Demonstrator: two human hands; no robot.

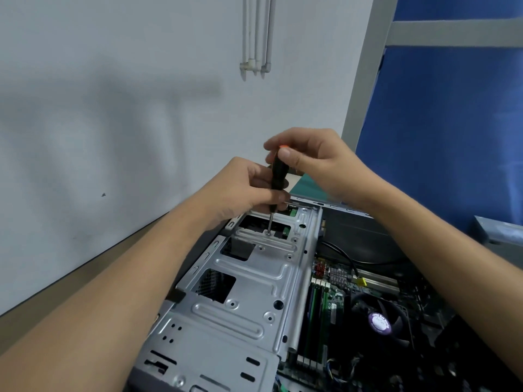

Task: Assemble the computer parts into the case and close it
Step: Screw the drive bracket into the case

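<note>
Just left of the motherboard (336, 301), the screwdriver (278, 176) stood nearly upright, tip down on the drive cage (254, 281), left hand (240, 188) gripping its handle, right hand (319, 159) pinching its top.

Access around the open case (353, 213). Centre: left hand (240, 188), right hand (319, 159) and upright screwdriver (276, 176) block the far end of the grey drive cage (254, 278). Left: the white wall (113, 108) stands near the case. Lower right: fan (379, 321), memory sticks (314, 315) and black cable (342, 256) crowd the bay. Upper right: blue partition (438, 137). Free room lies above the hands and over the cage's near half.
</note>
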